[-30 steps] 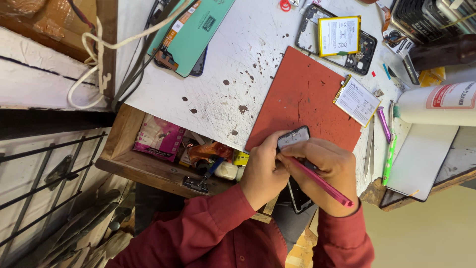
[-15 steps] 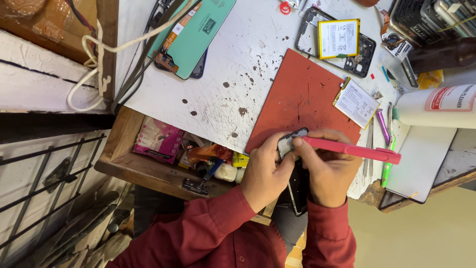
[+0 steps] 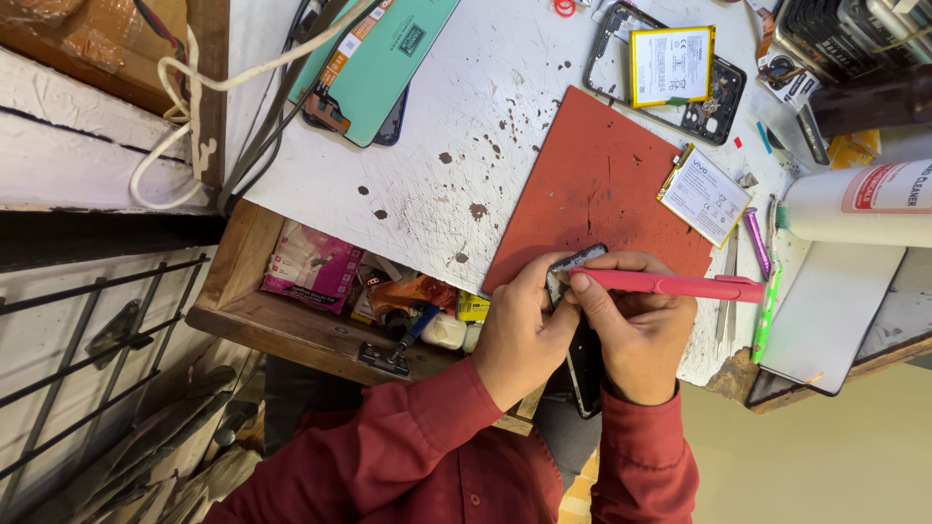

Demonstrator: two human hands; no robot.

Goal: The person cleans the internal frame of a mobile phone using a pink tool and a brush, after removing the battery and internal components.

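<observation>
My left hand (image 3: pixel 519 335) grips a dark phone (image 3: pixel 585 367) at the near edge of the red work mat (image 3: pixel 597 184). The phone's top end shows between my fingers; its lower half runs down between my wrists. My right hand (image 3: pixel 636 335) holds a pink pen-like tool (image 3: pixel 680 285), lying almost level, with its tip pressed at the top end of the phone. Both sleeves are dark red.
A white battery (image 3: pixel 706 195) lies at the mat's right edge, a phone frame with a yellow battery (image 3: pixel 670 66) beyond it. A teal phone back (image 3: pixel 374 60) rests at the far left. A white bottle (image 3: pixel 859 202), tweezers (image 3: pixel 726 291) and an open cluttered drawer (image 3: pixel 320 301) surround me.
The pink tool swung from pointing down to the right up to nearly level, its tip now at the phone's top. My hands have closed together around the phone.
</observation>
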